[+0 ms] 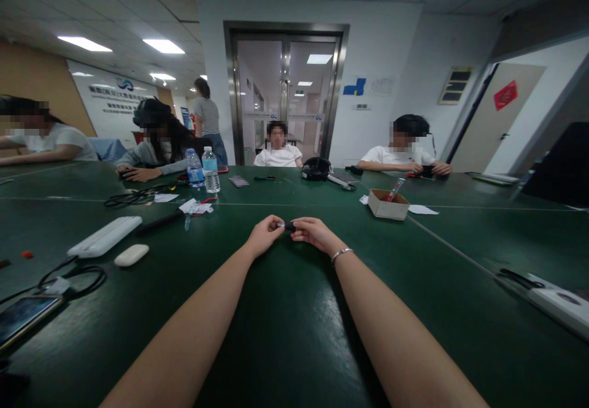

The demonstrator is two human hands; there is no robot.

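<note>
Over the green table point(294, 310), a small dark object with a silvery end point(289, 227) is held between my two hands. My left hand point(267, 234) pinches the silvery end between thumb and fingers. From the other side, my right hand point(315, 233) grips the dark end, its fingers closed. The object is too small for me to tell its kind, and my fingertips hide part of it. A bracelet point(341, 254) circles my right wrist.
Left lie a white power bank point(105, 236), a white oval case point(132, 255), a phone point(27, 319) and cables. Two water bottles point(210, 172) stand farther back. A small open box point(388, 204) is at right, a power strip point(559, 304) nearer. Several people sit around.
</note>
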